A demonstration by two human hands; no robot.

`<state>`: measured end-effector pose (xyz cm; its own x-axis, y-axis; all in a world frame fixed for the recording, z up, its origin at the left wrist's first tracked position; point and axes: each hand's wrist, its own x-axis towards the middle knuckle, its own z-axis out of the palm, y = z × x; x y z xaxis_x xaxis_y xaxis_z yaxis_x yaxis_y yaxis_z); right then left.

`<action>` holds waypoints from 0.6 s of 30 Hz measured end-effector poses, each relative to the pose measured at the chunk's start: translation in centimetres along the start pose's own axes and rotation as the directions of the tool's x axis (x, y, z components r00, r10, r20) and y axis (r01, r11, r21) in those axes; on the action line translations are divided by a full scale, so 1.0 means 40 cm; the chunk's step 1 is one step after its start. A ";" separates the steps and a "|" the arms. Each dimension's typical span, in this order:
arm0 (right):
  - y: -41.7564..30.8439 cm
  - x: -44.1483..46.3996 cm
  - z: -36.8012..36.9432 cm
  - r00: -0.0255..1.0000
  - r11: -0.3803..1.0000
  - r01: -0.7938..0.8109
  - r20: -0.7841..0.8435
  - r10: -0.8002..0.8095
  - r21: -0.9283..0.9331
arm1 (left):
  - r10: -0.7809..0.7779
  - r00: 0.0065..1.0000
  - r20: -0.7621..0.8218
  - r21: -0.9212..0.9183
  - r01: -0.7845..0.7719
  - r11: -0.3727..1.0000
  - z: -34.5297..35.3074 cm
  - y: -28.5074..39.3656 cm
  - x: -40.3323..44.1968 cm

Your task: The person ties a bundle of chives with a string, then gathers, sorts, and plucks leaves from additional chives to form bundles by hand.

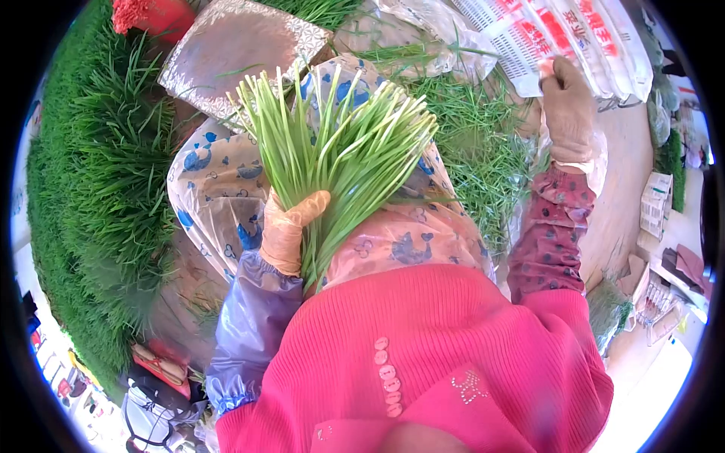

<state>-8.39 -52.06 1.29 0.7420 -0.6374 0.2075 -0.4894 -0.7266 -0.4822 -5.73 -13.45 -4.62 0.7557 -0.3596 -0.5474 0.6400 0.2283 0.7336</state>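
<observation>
1. Green stalk bundle (351, 151) fans out over the lap; I have the left hand (285, 230) wrapped around its lower part.
2. My right hand (568, 109) is curled at the printed wrappers (540, 38); whether it grips one, I can't tell.
3. I'd hold firmly without crushing, keeping pale ends together.
4. Tall greenery (106, 196) bounds my left; low loose blades (483, 140) between the hands leave room for crossing above.

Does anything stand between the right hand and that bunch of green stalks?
Nothing visible blocks the way from the right hand to the bunch. Loose green clippings lie between them in the picture, seemingly lower down. The left hand grips the bunch.
</observation>
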 end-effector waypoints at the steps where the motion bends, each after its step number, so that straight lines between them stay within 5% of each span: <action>1: -0.003 -0.006 0.005 1.000 1.000 0.007 -0.001 -0.007 0.000 | 0.006 1.000 0.003 -0.016 -0.006 1.000 0.005 0.004 -0.002; 4: -0.053 -0.071 0.038 0.982 0.970 0.186 0.012 -0.190 0.157 | 0.033 0.999 -0.009 -0.033 -0.033 0.999 0.009 0.001 0.000; 7: -0.176 -0.154 0.090 0.860 0.748 0.427 0.027 -0.509 0.509 | 0.019 1.000 -0.004 -0.033 -0.019 0.999 0.015 0.014 -0.012; 10: -0.281 -0.184 0.120 0.746 0.683 0.582 0.044 -0.664 0.441 | 0.013 1.000 0.020 -0.045 -0.012 0.999 0.014 0.013 -0.009; 13: -0.316 -0.191 0.149 0.710 0.763 0.569 0.285 -0.644 0.307 | 0.033 0.999 0.019 -0.045 -0.033 0.998 0.012 0.014 -0.011; 18: -0.292 -0.184 0.179 0.650 0.703 0.643 0.270 -0.711 0.303 | 0.016 0.997 0.077 -0.089 -0.009 0.996 0.007 0.002 -0.005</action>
<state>-4.87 -37.05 -0.70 0.9536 0.1716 0.2474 0.2720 -0.8435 -0.4631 -5.87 -13.62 -4.35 0.7527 -0.4244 -0.5034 0.6433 0.3110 0.6996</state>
